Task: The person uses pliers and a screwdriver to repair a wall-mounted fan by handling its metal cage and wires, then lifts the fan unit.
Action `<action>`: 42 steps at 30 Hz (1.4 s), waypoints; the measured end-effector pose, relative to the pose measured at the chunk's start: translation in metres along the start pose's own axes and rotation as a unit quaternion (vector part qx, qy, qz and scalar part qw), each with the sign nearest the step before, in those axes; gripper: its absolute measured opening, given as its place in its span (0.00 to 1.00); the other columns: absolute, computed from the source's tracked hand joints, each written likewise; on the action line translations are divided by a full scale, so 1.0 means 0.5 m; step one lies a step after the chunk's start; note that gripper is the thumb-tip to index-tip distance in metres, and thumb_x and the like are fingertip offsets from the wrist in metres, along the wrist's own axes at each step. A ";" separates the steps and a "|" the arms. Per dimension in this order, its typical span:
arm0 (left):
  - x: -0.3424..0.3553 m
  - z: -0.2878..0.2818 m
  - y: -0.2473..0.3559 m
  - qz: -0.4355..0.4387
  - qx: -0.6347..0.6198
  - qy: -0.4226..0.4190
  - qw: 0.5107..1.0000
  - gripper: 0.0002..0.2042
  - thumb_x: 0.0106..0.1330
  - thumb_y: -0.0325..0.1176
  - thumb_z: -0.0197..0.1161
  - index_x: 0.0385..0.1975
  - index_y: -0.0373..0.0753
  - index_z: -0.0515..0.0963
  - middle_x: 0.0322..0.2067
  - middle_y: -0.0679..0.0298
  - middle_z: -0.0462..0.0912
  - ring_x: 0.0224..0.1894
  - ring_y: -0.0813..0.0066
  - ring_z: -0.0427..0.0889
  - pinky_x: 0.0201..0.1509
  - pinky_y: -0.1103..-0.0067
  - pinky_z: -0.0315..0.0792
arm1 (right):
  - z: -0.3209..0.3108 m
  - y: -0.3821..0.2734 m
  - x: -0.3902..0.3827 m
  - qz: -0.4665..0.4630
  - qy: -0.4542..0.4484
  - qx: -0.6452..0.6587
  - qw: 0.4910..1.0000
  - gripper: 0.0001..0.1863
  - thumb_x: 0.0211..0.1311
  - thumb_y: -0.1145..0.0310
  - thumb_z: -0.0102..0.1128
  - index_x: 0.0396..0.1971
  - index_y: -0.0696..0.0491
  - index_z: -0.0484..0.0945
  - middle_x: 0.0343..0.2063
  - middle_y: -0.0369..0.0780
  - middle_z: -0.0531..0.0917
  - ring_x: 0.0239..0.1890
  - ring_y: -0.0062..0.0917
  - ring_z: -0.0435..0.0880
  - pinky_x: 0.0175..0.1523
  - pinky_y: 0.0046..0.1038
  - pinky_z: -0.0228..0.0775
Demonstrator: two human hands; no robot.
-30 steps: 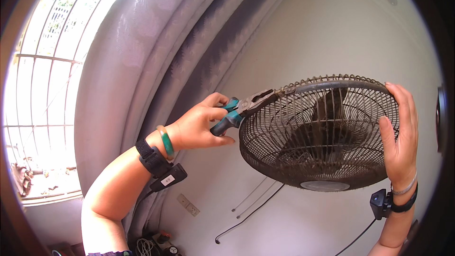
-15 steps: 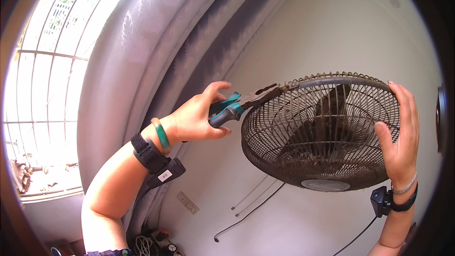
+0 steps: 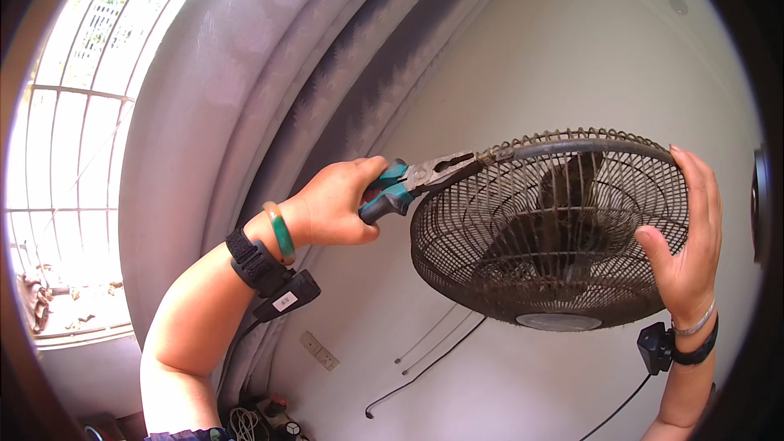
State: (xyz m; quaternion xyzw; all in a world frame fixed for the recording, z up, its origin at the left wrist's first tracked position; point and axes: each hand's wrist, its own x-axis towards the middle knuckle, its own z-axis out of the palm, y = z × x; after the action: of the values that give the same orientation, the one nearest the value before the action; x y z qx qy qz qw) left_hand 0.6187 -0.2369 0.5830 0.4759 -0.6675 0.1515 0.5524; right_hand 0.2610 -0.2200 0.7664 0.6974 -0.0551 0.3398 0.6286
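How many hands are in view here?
2: the left hand holds the pliers at the left edge of the fan guard; the right hand is spread against its right edge. No other hand shows.

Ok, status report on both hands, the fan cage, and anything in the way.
Left hand closed on pliers, tips at upper-left rim of fan cage. Right hand against its right side. Curtain behind left hand, not between pliers and cage.

In my left hand I hold teal-and-black pliers, their worn metal nose angled rightward at the rim of a dark, grimy caged fan (a blade shows through the wires), tilted beside that grip, its opposite edge against my right hand.
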 end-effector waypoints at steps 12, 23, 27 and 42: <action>0.002 -0.024 0.003 -0.053 -0.101 -0.103 0.988 0.25 0.38 0.28 0.61 0.42 0.34 0.70 0.31 0.61 0.73 0.36 0.70 0.70 0.44 0.77 0.68 | -0.002 -0.001 0.001 0.009 -0.004 0.007 1.000 0.40 0.52 0.47 0.66 0.59 0.58 0.67 0.54 0.48 0.72 0.56 0.43 0.71 0.62 0.39 0.61; 0.004 -0.019 -0.017 0.011 -0.101 -0.041 0.994 0.28 0.39 0.29 0.62 0.48 0.33 0.70 0.27 0.58 0.72 0.31 0.66 0.74 0.39 0.73 0.70 | -0.004 -0.002 -0.002 0.019 -0.010 0.018 1.000 0.38 0.51 0.55 0.67 0.59 0.58 0.66 0.55 0.48 0.72 0.57 0.42 0.70 0.63 0.39 0.60; -0.002 -0.002 -0.014 0.052 -0.022 0.050 0.997 0.27 0.39 0.27 0.62 0.46 0.33 0.70 0.32 0.54 0.74 0.35 0.59 0.76 0.42 0.70 0.72 | -0.003 -0.003 0.001 0.014 -0.010 0.013 1.000 0.38 0.51 0.55 0.67 0.59 0.58 0.66 0.55 0.48 0.72 0.57 0.42 0.70 0.63 0.39 0.59; -0.002 0.000 0.009 0.037 0.038 0.070 0.996 0.24 0.39 0.24 0.60 0.42 0.34 0.68 0.37 0.52 0.73 0.41 0.51 0.74 0.46 0.67 0.71 | -0.008 -0.008 0.003 0.035 -0.012 0.010 0.999 0.39 0.52 0.49 0.66 0.58 0.58 0.67 0.55 0.48 0.72 0.57 0.43 0.70 0.63 0.39 0.58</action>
State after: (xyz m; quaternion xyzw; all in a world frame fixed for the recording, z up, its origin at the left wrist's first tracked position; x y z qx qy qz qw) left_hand 0.6152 -0.2342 0.5835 0.4598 -0.6380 0.2303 0.5731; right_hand 0.2625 -0.2150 0.7636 0.7051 -0.0836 0.3533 0.6091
